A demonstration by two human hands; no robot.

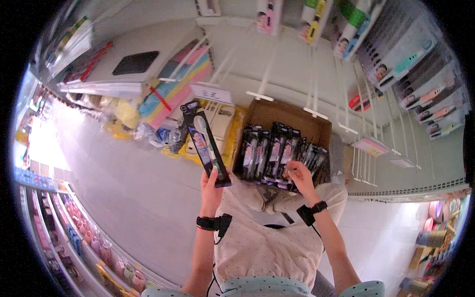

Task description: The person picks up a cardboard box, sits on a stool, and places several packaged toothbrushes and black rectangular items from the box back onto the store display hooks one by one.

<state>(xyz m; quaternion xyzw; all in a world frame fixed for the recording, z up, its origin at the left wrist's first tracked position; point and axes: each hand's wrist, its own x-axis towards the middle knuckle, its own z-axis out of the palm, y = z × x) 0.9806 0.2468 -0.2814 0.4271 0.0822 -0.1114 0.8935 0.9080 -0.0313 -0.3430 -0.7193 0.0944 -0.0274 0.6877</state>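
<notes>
Between the thumb and fingers of my left hand (212, 188) is the lower end of a boxed toothbrush (207, 144). Its narrow black package is tilted, with the brush head towards the top. My right hand (300, 177) hovers over the front of an open cardboard box (293, 112), with its fingers bent and apart. Nothing plainly sits in those fingers. Several similar black toothbrush packages (275, 150) stand packed inside the box. My right hand covers part of the packages at the front right; whether it touches them I cannot tell.
White display hooks (265, 83) jut from the shelf panel above the box. Packaged toothbrushes (404, 65) hang at upper right. Yellow packaging (193, 152) lies left of the box, near striped towel-like goods (178, 89). Shelves with cups (105, 252) stand at lower left.
</notes>
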